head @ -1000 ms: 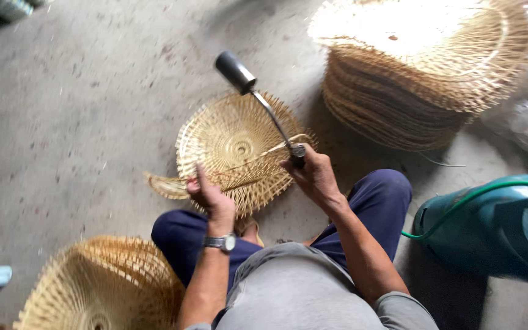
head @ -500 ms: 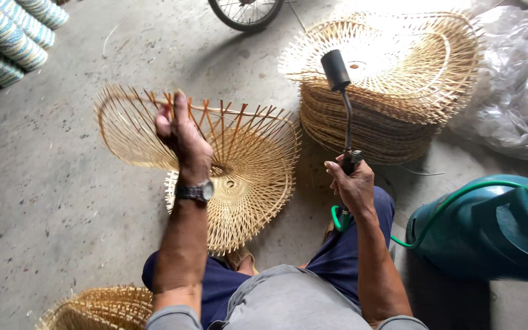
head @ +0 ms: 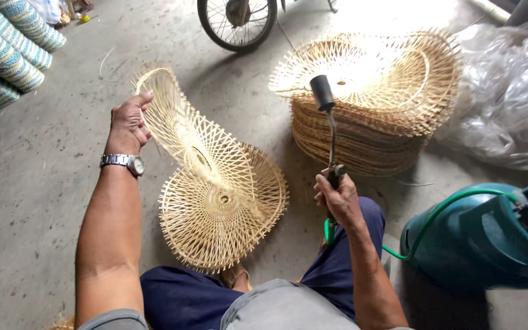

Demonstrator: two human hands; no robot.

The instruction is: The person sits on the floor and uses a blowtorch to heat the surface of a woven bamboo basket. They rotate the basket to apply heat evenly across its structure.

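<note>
Seated worker with an open-weave wicker disc raised on edge by the left hand, above a second disc of the same kind lying flat on the concrete floor in front of the knees. The left fingers are curled over the upper rim of the raised disc, thumb on the near side, so the body of the weave hangs to the right of the hand and its lower edge meets or nearly meets the flat disc — contact cannot be told. The piece looks light and springy; its thin spokes and loose rim ends are likely brittle, so the bound rim seems the safest place to take hold. The right hand is clenched around the handle of a gas torch, nozzle pointing up and away from the held disc, well apart from it. A green hose runs from the torch to a teal gas cylinder at the right. Behind the torch stands a tall stack of woven discs — beyond it a bicycle wheel.
</note>
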